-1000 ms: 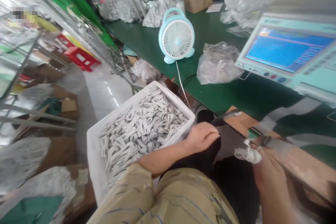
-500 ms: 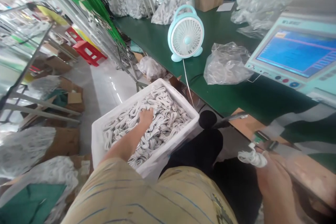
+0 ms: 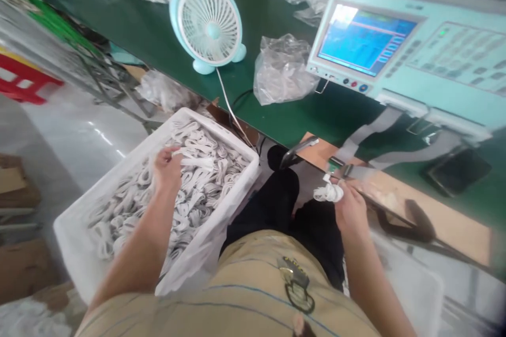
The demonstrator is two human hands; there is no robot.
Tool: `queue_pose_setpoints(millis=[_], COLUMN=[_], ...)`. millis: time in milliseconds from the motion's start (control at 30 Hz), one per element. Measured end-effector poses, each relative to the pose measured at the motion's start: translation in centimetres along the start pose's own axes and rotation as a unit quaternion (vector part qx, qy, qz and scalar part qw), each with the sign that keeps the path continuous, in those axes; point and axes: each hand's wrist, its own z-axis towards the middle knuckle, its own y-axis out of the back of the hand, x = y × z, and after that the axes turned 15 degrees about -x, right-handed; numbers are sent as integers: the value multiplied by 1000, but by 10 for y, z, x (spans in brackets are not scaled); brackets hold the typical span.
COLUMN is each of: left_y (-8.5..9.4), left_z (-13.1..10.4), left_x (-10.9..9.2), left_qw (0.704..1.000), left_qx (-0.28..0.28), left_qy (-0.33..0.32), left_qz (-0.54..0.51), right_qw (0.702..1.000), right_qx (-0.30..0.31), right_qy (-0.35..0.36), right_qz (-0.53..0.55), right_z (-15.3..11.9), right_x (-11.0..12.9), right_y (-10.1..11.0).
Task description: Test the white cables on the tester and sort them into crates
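My left hand [image 3: 167,169] is closed on one end of a white cable bundle [image 3: 197,162], lifted just over the white bin [image 3: 75,245]. Many similar coiled cables [image 3: 193,205] fill that bin on my left. At the bench edge my right hand [image 3: 351,204] grips another coiled white cable [image 3: 328,192]. The small white connector [image 3: 327,178] of this coil is up against a green circuit board fixture [image 3: 336,167], though I cannot tell whether it is plugged in. Flat grey ribbon cables [image 3: 369,129] run from the fixture to a light-blue tester [image 3: 430,47] with a lit screen.
On the green bench [image 3: 253,5] stand a blue fan [image 3: 209,26] and a clear plastic bag [image 3: 282,71]. A phone-like dark object [image 3: 458,168] lies at the right. Beneath the wooden board [image 3: 446,216] is another white bin [image 3: 419,279].
My left hand has risen from the heap with a cable bundle in it. My right hand still holds its coil by the fixture. The view has turned right.
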Motion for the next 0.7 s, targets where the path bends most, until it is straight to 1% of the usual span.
queue_pose_setpoints(millis=[33, 67, 133, 200, 267, 300, 333, 400, 467, 500, 567, 633, 700], left_y=[-6, -14, -32, -53, -78, -90, -102, -122, -133, -136, -134, -126, -117], left_z=[-10, -24, -64, -116, -169, -193, -213, -241, -256, -259, -263, -267, -269], left_x=[-15, -31, -60, -81, -94, -97, -100, -104, -108, -109, -109, -105, -99], left_qw=[994, 979, 931, 864, 793, 772, 758, 750, 753, 755, 760, 763, 756], left_qx=[20, 69, 210, 363, 491, 529, 560, 592, 601, 599, 588, 576, 575], left_qy=[44, 86, 168, 244, 290, 295, 287, 248, 208, 200, 196, 203, 232], left_qz=[-99, -171, -248, -251, -212, -190, -172, -158, -168, -177, -195, -212, -210], right_qw=[1000, 1000, 1000, 1000, 1000, 1000, 1000, 1000, 1000, 1000, 999, 998, 994], right_qx=[2, 1, -2, -6, -7, -5, -3, -3, -5, -8, -12, -14, -5], right_qy=[-4, -6, -8, -12, -13, -11, -8, 0, 10, 15, 31, 56, 87], right_qz=[2, -1, -7, -1, 13, 17, 16, 7, 2, 1, -2, -23, -70], right_z=[0, -1, -3, -3, -3, -3, -3, -2, -3, -5, -10, -19, -27], right_x=[-1, -1, -2, -2, -1, -1, 0, 1, 2, 2, 2, 4, 10], right_y=[0, 0, 0, -1, -2, -2, -2, -2, -3, -5, -9, -10, -3])
